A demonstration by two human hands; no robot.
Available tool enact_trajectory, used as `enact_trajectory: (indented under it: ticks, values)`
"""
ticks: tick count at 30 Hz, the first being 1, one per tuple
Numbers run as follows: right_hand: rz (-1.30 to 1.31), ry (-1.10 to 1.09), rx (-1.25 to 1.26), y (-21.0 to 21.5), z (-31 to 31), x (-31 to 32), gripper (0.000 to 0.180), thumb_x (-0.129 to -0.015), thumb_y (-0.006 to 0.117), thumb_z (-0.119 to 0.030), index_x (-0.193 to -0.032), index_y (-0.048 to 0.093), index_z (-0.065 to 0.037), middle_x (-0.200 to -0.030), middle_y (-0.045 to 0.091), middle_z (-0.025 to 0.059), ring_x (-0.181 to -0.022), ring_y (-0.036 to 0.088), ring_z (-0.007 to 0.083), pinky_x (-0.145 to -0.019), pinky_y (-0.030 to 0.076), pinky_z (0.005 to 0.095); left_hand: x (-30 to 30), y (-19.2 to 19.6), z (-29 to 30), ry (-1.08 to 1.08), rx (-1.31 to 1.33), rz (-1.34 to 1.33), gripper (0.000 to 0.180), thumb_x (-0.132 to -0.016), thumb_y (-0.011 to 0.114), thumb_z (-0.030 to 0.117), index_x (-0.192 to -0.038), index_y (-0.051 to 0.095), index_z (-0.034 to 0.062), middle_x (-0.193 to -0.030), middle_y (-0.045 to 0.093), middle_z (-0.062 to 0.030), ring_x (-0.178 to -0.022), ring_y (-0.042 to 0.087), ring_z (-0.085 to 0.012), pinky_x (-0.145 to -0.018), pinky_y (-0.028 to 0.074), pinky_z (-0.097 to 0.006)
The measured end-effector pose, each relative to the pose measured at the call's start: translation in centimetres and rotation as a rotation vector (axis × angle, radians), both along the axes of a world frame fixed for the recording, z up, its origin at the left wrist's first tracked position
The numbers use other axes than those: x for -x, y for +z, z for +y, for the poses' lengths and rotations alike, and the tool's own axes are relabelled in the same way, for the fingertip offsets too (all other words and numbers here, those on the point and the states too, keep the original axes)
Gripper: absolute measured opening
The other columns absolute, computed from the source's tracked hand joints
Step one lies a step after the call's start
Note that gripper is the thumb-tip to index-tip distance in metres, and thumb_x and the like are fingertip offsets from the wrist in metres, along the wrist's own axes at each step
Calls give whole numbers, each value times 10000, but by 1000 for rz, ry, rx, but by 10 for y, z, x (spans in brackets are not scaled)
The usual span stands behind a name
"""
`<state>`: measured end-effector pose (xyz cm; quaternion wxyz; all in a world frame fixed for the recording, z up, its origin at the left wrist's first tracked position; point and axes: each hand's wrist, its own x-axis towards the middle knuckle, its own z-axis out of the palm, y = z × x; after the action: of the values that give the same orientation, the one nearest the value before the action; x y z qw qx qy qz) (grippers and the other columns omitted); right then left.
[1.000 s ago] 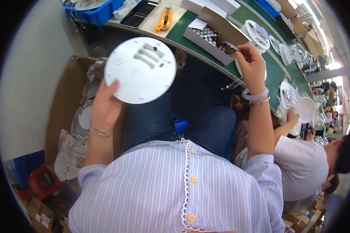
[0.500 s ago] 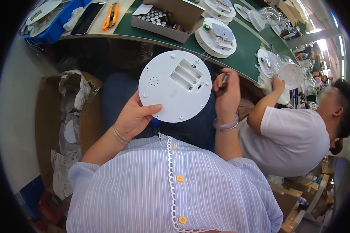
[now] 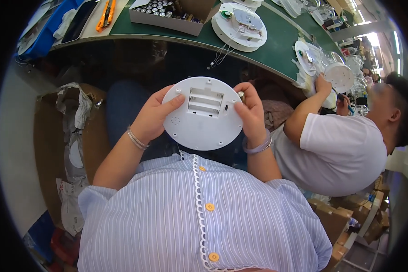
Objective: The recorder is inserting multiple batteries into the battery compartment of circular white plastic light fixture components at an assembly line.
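Between my hands is a round white plastic base (image 3: 201, 129), its flat face tilted toward me. An open battery compartment (image 3: 205, 103) shows bare slots and metal contacts; a small black switch sits beside it and a cluster of little holes lies at lower left. My left hand (image 3: 162, 109) grips the left rim, thumb on the face. My right hand (image 3: 251, 111) holds the right rim with its thumb, and a battery (image 3: 241, 95) shows its metal end between the fingers there. The rear of the base is hidden.
On the green bench (image 3: 177, 38) stand a box of batteries (image 3: 167, 19), an orange cutter (image 3: 105, 17) and a white round unit with wires (image 3: 240, 28). A blue bin (image 3: 45, 34) is at far left, a cardboard box (image 3: 54, 136) below. A co-worker (image 3: 340, 149) sits at right.
The base has turned and its compartment now lies at the top middle. My right hand has come in to grip its right edge, and my left hand has moved up the left rim.
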<state>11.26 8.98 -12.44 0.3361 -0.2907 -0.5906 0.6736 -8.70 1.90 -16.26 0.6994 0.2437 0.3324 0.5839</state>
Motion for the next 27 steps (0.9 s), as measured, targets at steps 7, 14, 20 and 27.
enact_trajectory:
  ticks: [7,14,20,27]
  values:
    - [-44,-220,-235,-6,14,-9,174,-822,398,-112,-960,456,-23,-754,459,21,-659,400,65,-619,328,168,-8,2,-3,174,182,68,323,-801,512,199,-1080,475,40,-945,561,-70,-847,542,-139,-738,437,-258]
    - [-390,-180,-658,-7,4,0,237,-634,635,6,-858,559,-12,-802,541,44,-703,515,115,-645,412,212,-14,-6,1,224,86,230,328,-824,469,223,-1085,467,25,-914,564,-67,-795,548,-116,-693,433,-219]
    - [-580,-161,-1009,-6,-2,21,208,-567,673,-36,-762,601,-39,-812,513,73,-715,486,179,-610,405,248,-20,0,-5,226,35,254,320,-831,460,231,-1076,472,27,-895,567,-64,-769,550,-103,-658,440,-204]
    - [-674,-193,-1072,6,-3,30,372,-601,637,-45,-958,533,-34,-935,446,78,-798,446,170,-714,377,251,-18,-2,-7,244,14,273,315,-831,460,236,-1072,479,33,-891,569,-64,-771,550,-100,-653,442,-205]
